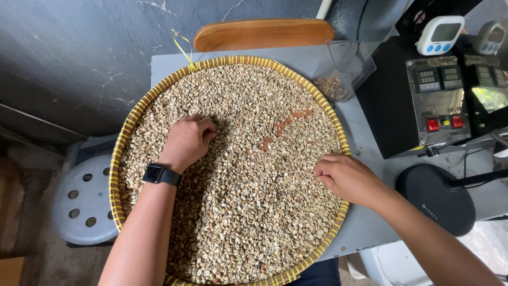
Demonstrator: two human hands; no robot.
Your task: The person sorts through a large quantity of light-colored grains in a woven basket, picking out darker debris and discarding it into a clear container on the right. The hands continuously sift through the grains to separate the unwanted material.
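A wide round woven tray with a yellow rim lies on a grey table, filled with pale green coffee beans. My left hand, with a black watch on its wrist, rests on the beans at the tray's left-centre, fingers curled down into them. My right hand sits at the tray's right rim, fingers bent and pinched together over the beans. Whether either hand has beans pinched in its fingers cannot be made out. A few bare reddish patches of tray floor show through the beans.
A clear plastic container with some beans stands beyond the tray. A black machine with displays and red buttons is at right, timers above it, a black round base below. A grey stool stands left; a wooden chair back behind.
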